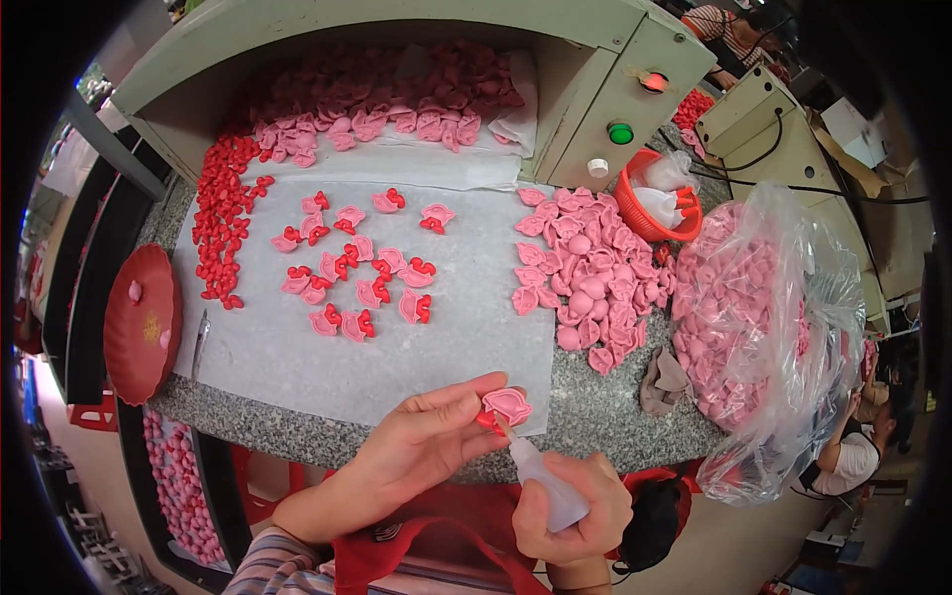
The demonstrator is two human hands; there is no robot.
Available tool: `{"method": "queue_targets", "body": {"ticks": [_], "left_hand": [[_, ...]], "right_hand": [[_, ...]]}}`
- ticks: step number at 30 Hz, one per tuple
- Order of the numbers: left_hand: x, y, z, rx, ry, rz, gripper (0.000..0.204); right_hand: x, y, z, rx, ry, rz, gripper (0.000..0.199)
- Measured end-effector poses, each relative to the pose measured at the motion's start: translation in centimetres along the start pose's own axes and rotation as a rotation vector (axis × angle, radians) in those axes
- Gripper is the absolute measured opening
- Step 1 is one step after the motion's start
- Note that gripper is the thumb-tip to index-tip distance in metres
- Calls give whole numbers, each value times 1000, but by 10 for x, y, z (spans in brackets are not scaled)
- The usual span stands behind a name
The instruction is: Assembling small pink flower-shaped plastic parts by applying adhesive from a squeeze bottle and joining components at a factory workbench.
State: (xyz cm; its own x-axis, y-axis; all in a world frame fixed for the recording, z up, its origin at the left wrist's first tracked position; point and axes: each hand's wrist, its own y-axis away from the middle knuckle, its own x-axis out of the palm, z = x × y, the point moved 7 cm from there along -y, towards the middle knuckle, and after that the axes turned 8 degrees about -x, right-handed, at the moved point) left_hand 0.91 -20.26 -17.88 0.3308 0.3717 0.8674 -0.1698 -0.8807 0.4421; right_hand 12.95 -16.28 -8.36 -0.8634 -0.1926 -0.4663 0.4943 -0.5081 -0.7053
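Observation:
My left hand (421, 446) pinches a small pink plastic piece (507, 405) with a red part under it, held just off the front edge of the stone counter (605, 407). My right hand (573, 511) grips a small white squeeze bottle (545, 481), its thin nozzle touching the underside of the pink piece. Several joined pink-and-red pieces (357, 273) lie spread on the white paper sheet (297, 357) ahead of my hands.
A row of small red parts (223, 213) lies at the left, a loose heap of pink pieces (590, 273) at the right. A clear bag of pink pieces (754, 307), an orange basket (654, 203), a red round lid (142, 322) and a green machine housing (615, 89) surround the sheet. Other people sit at the right.

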Motion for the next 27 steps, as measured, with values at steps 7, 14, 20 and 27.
{"method": "queue_targets", "body": {"ticks": [7,14,20,27], "left_hand": [[1,0,-1,0,2,9,41],[0,-1,1,-9,13,9,41],[-1,0,0,5,9,12,42],[-3,-1,1,4,-2,0,40]], "right_hand": [[-1,0,0,2,-4,-13,25],[-1,0,0,-3,-4,-11,26],[0,0,2,-5,-11,11,26],[0,0,1,8,-5,18,26]]}}
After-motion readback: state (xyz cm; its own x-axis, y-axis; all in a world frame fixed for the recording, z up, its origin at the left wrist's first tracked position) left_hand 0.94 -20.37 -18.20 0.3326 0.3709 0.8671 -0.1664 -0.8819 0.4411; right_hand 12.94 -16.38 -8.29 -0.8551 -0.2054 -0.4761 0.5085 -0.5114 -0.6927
